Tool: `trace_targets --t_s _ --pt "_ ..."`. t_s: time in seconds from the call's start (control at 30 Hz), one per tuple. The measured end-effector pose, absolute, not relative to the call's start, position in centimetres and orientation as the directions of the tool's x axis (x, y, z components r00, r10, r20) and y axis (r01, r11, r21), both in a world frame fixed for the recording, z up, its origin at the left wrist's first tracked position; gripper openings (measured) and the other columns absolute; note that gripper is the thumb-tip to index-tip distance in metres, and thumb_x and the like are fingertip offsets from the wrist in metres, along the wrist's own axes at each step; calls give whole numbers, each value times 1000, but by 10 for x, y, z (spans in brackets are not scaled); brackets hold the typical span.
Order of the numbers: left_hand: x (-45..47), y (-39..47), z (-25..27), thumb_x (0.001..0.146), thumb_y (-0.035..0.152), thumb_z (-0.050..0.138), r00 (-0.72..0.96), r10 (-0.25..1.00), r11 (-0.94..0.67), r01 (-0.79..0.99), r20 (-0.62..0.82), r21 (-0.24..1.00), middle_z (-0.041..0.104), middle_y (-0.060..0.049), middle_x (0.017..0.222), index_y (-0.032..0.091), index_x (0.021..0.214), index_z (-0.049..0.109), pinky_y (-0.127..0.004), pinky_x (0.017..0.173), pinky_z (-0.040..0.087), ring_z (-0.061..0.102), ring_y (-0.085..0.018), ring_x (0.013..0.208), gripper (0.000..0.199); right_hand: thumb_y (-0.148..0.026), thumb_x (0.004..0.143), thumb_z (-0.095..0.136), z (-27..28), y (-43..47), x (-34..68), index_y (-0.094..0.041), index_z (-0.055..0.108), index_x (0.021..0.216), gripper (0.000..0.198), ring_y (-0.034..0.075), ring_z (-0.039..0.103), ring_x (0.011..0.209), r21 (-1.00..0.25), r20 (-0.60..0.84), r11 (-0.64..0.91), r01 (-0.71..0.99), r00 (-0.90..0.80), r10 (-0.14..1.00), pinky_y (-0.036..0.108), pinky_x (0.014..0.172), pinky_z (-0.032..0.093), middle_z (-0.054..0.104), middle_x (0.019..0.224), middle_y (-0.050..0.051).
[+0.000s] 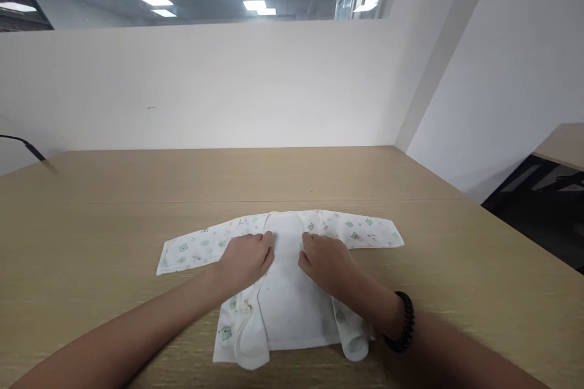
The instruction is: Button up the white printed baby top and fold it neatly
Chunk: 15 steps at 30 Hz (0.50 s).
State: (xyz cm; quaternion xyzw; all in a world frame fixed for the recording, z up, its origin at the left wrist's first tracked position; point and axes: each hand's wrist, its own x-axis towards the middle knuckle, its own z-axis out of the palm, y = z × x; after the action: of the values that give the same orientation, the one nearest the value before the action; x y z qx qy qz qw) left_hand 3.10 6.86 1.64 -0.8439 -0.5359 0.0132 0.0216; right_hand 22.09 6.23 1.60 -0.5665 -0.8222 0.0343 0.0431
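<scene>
A white baby shirt with small green and pink prints lies spread on the table, its sleeves stretched out to both sides. Its front is open down the middle, so the plain white inside of the back shows, and the front edges curl outward near the hem. My left hand is closed at the left front edge, just below the neckline. Across from it, my right hand is closed at the right front edge. The cloth between the fingers is mostly hidden. A black braided bracelet circles my right wrist.
The wooden table reaches back to a low white partition with glass above. A black cable comes down at the far left edge. To the right stand a white wall and another table.
</scene>
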Motion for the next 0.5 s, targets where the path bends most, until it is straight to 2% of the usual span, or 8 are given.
trace_targets --t_s 0.1,0.17,0.2,0.23,0.3,0.33,0.4,0.5 --pt "27 72 18 97 26 35 455 890 -455 890 30 -17 63 -7 76 19 86 48 -30 57 39 63 -26 71 19 -7 84 48 16 62 219 -16 55 76 13 20 59 65 -150 84 353 923 -344 935 30 51 24 64 73 8" --pt "24 76 17 98 29 34 443 892 -451 887 93 102 60 -3 72 20 82 45 -29 56 37 60 -22 66 21 -10 86 46 18 64 219 -18 52 75 14 19 57 64 -187 134 333 924 -312 941 30 52 26 63 72 6" --pt "24 77 16 99 31 34 424 896 -444 869 133 220 58 -1 69 21 80 43 -28 56 36 57 -20 62 23 -13 87 45 18 66 220 -19 50 74 15 17 55 62 -264 165 319 910 -283 945 29 52 27 61 71 4" --pt "24 79 13 99 35 34 397 902 -431 825 167 367 55 1 65 21 78 41 -27 55 35 54 -18 59 26 -17 88 45 18 68 220 -20 49 74 15 16 53 60 -407 189 303 862 -245 951 28 52 29 60 69 2" --pt "26 81 8 99 41 36 343 920 -380 658 190 650 48 4 59 21 76 40 -25 54 34 48 -15 54 30 -23 90 44 14 74 219 -21 46 73 17 14 50 56 -746 185 246 619 -163 969 26 52 34 55 63 -2" --pt "28 82 5 98 43 37 331 927 -345 573 175 743 45 5 57 21 76 40 -24 54 34 46 -14 52 31 -26 90 43 11 76 217 -22 44 72 19 13 49 55 -862 161 206 463 -135 978 26 52 36 52 60 -3" --pt "32 82 0 97 45 41 322 937 -277 455 133 846 43 6 56 21 78 43 -24 53 34 44 -13 51 31 -32 92 40 2 80 213 -22 42 71 24 13 50 52 -950 112 142 279 -122 986 26 53 40 49 56 -5" --pt "36 82 -5 94 46 47 309 947 -211 392 88 896 45 5 57 20 79 46 -23 53 33 43 -12 52 30 -38 93 40 -12 84 206 -22 43 73 27 13 51 52 -962 96 131 241 -149 984 26 54 42 49 57 -5"
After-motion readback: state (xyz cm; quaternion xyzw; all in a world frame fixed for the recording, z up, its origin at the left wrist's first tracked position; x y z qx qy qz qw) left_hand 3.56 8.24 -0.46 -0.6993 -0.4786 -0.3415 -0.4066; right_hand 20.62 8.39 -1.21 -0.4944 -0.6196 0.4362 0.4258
